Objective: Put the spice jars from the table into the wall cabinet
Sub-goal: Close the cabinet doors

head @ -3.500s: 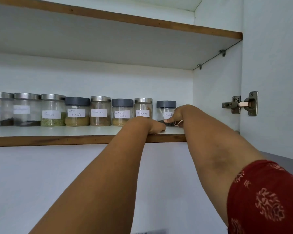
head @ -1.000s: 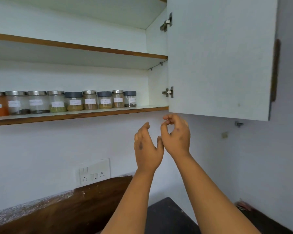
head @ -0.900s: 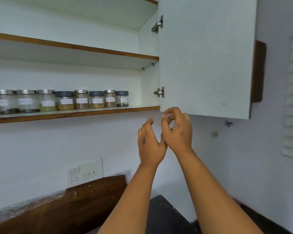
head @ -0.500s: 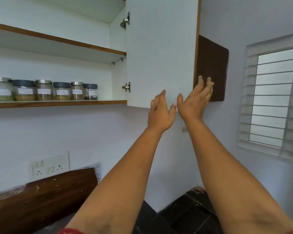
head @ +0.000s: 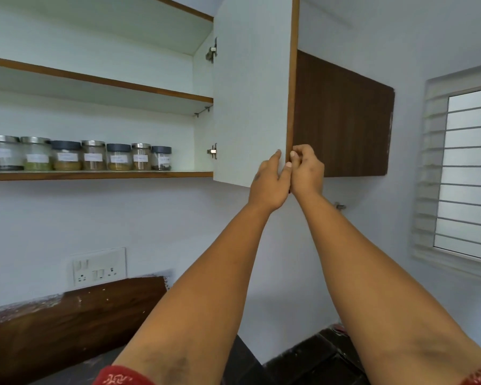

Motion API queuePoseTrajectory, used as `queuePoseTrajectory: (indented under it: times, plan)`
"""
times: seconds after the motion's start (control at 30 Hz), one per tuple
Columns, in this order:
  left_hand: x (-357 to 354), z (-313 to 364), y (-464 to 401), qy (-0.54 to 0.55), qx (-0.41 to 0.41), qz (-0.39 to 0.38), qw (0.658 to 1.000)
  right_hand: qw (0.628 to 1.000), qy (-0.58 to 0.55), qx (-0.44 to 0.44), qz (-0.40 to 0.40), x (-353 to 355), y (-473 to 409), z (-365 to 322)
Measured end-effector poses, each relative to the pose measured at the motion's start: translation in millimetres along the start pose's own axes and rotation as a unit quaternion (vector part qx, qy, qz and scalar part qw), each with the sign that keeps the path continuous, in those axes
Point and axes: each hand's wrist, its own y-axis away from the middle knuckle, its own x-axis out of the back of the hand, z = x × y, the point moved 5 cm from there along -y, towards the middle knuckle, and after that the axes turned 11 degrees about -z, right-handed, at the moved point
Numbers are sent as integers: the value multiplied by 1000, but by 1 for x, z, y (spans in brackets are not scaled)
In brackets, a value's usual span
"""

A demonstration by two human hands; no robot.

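right hand (head: 307,170) curled, gripping cabinet door (head: 250,93) edge; left hand (head: 270,182) flat, fingers straight, against door's inner face.

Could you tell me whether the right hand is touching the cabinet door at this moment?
Touching: the head view shows the right hand curling its fingers round the cabinet door at its free edge.

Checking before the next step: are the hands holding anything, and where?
Both hold the open cabinet door at the lower end of its free edge: left hand on the white inner face, right hand curled round the wooden edge.
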Motion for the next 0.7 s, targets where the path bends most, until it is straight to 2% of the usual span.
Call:
queuePoseTrajectory:
  times: [0.1, 0.17, 0.4, 0.5, 0.7]
  plan:
    - [29, -8, 12, -10, -12, 98, 995, 998, 4, 66, 21, -18, 9, -19]
    - [46, -17, 22, -1, -18, 137, 990, 996, 1, 84, 24, -35, 16, -31]
    - [101, -51, 50, -33, -53, 180, 982, 987, -17, 160, 17, -92, 33, -69]
    - [128, -66, 58, -52, -32, 217, 974, 982, -23, 188, -16, -123, 36, -88]
    - [181, -106, 72, -131, 1, 243, 961, 972, -27, 232, -22, -187, 45, -123]
